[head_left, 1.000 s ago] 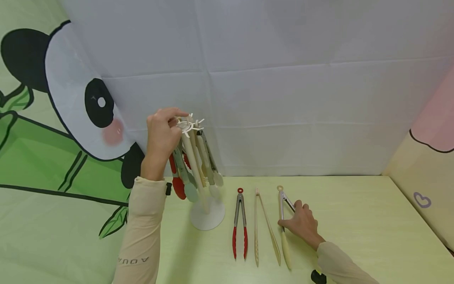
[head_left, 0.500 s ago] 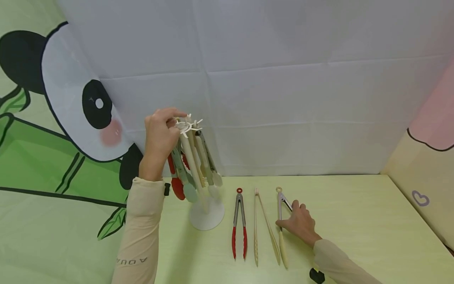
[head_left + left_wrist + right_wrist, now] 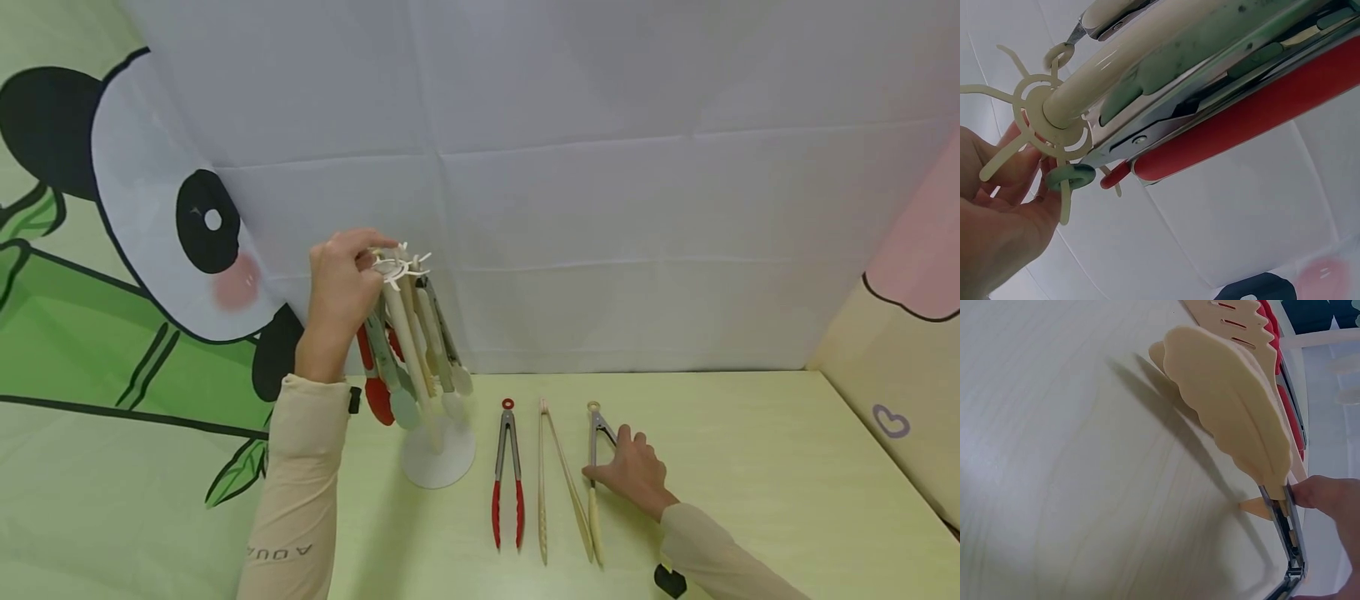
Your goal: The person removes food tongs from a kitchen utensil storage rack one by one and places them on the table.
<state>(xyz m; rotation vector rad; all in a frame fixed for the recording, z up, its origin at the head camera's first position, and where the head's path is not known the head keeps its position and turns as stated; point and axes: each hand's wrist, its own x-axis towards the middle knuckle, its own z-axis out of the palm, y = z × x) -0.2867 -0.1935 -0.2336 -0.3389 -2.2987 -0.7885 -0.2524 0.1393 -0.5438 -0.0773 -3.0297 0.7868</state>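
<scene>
right fingers point(image 3: 627, 440) hold cream-tipped tongs point(image 3: 1229, 406) while left fingers point(image 3: 377, 240) grip the rack point(image 3: 438, 462).

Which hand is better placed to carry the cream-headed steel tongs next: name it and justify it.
Probably the right hand: it grips the cream-headed steel tongs, while the left hand is occupied at the top of the utensil stand.

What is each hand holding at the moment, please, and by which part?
The right hand holds the cream-tipped tongs by their metal shafts; the left hand holds the stand by its hooked top.
</scene>
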